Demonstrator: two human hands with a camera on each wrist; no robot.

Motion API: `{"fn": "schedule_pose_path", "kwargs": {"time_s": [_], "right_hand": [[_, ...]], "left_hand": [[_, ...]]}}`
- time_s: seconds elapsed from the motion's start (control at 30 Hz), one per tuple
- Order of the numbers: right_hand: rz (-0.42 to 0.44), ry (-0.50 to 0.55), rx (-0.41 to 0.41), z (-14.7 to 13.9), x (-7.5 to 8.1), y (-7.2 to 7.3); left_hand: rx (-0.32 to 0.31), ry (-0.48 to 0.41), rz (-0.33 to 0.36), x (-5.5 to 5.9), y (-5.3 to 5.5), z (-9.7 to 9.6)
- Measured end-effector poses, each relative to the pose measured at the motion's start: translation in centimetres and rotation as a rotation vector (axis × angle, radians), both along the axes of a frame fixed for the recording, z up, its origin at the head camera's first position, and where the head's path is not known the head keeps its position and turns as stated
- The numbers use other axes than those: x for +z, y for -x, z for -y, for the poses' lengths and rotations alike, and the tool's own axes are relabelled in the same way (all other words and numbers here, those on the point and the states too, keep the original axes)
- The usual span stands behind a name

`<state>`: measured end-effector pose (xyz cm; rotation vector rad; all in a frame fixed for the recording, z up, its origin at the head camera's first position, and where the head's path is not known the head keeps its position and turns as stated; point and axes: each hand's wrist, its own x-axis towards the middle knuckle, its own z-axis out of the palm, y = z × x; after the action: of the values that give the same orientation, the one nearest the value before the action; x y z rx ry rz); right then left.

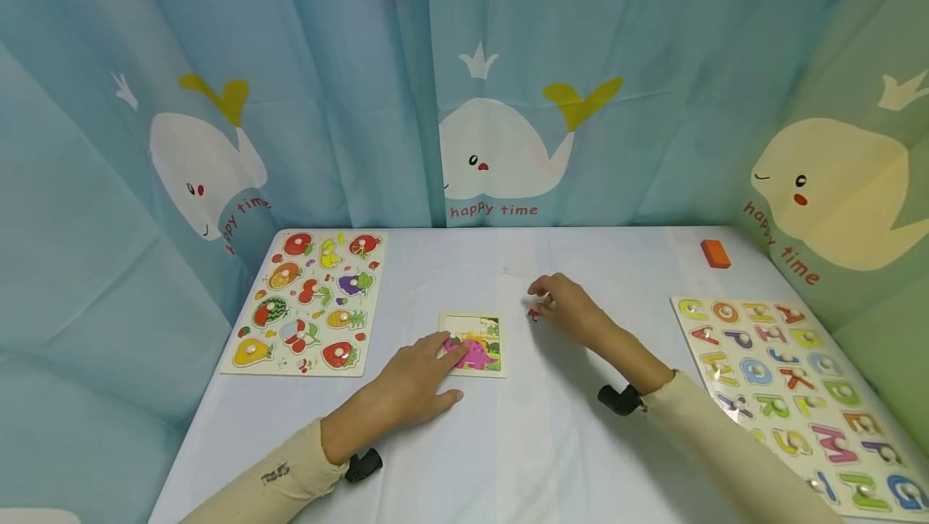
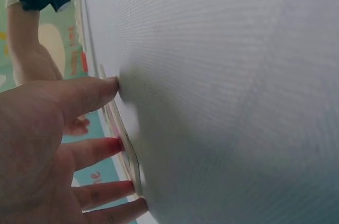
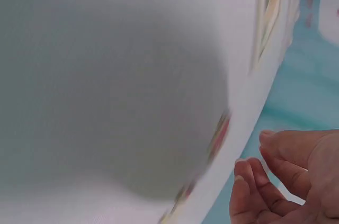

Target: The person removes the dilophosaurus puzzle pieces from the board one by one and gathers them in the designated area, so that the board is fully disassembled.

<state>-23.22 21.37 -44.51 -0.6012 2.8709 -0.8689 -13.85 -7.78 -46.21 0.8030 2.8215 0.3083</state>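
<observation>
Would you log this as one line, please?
left hand: touching puzzle; right hand: near loose pieces, nothing visibly held; fruit board: left of puzzle

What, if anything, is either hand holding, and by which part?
Nothing appears to be held. The left hand only rests its fingers on the dinosaur puzzle; the right hand is near small colourful pieces, with none visible between its fingertips.

Fruit board (image 1: 308, 305) spotted at far-left corner of table (image 1: 501, 459); letter board (image 1: 806, 407) laid along right edge, block (image 1: 715, 254) set behind; puzzle tray (image 1: 504, 344) placed between.
</observation>
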Motion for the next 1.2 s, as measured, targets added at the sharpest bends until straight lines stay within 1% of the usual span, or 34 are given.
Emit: {"fn": "schedule_pose_path", "kwargs": {"time_s": [0.13,0.2,0.3,0.37,0.43,0.57,0.63,0.77,0.93,1.1,1.2], "right_hand": [[-0.019,0.003,0.071,2.9,-0.4,-1.5],[-0.031,-0.011,0.100,4.0,-0.8,-2.1],[-0.037,-0.054,0.123,5.1,-1.4,-2.6],[-0.061,-0.088,0.127,5.5,-1.8,-2.9],[-0.112,-0.117,0.136,5.8,-2.0,-3.2],[-0.217,-0.164,0.143,6.2,-2.0,-3.8],[-0.251,-0.186,0.148,6.4,-1.9,-4.0],[-0.266,-0.228,0.150,6.6,-1.6,-4.3],[-0.231,-0.261,0.162,6.8,-1.3,-4.1],[-0.117,-0.299,0.149,6.9,-1.1,-3.7],[-0.064,-0.314,0.141,7.0,-1.0,-3.6]], "left_hand": [[0.003,-0.001,0.003,0.0,0.1,0.0],[0.004,-0.006,0.007,0.1,0.1,0.0],[0.005,-0.016,0.012,0.3,0.0,-0.1],[0.005,-0.022,0.015,0.3,0.0,-0.1],[0.005,-0.025,0.017,0.3,0.0,-0.1],[-0.001,-0.021,0.009,0.3,-0.1,-0.1],[-0.006,-0.014,-0.001,0.3,-0.1,0.0],[-0.015,0.001,-0.015,0.3,-0.1,0.0],[-0.017,0.008,-0.005,0.4,-0.1,-0.1],[-0.020,-0.006,0.005,0.4,0.0,-0.5],[-0.026,0.002,-0.012,0.4,0.0,-0.8]]}}
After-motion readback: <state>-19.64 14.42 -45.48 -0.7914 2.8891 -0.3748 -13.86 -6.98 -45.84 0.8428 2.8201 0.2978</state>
